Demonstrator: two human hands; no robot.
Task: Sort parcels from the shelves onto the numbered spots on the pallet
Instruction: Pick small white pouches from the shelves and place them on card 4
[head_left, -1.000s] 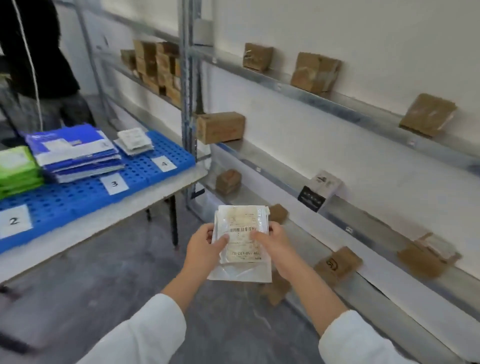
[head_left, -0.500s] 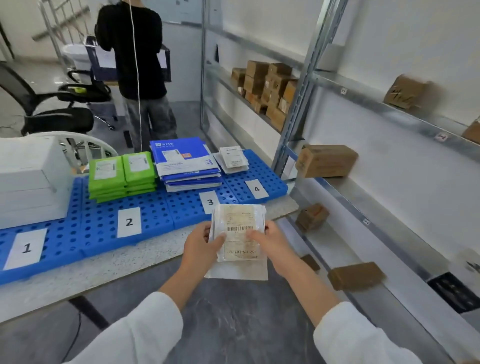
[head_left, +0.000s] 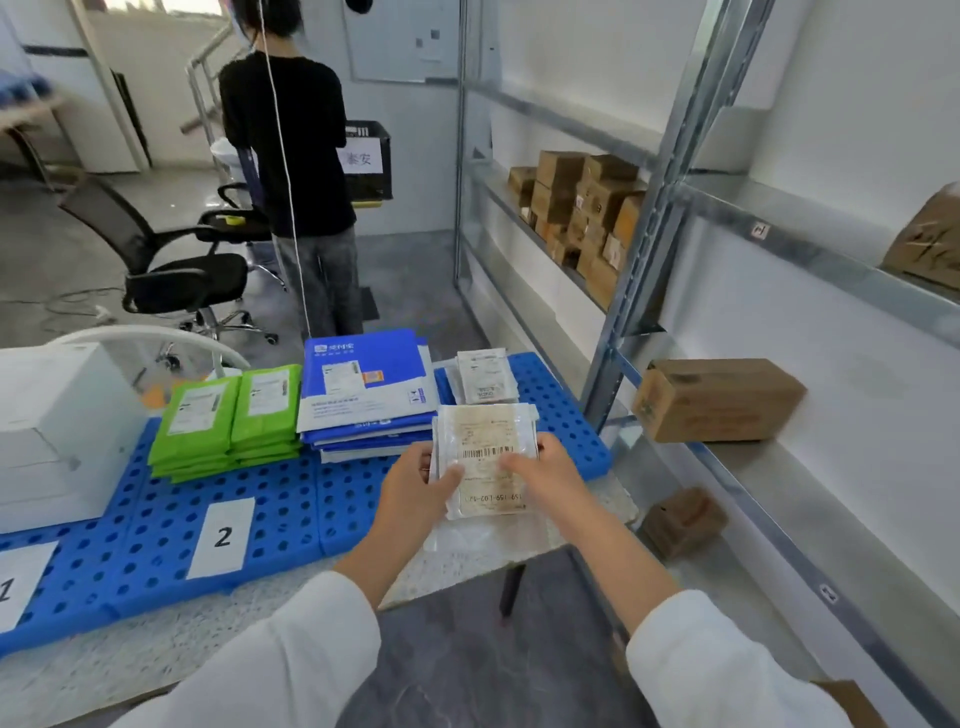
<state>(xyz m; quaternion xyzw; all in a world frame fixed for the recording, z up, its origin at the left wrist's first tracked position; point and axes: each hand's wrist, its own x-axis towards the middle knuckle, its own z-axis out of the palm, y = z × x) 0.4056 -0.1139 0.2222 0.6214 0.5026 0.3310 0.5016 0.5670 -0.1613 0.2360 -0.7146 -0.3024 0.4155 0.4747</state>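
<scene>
grey floor, black office chair

Both hands, left and right, grip a clear labelled parcel; just beyond it lies the blue pallet.

Blue perforated pallet; green parcels; brown boxes.
</scene>
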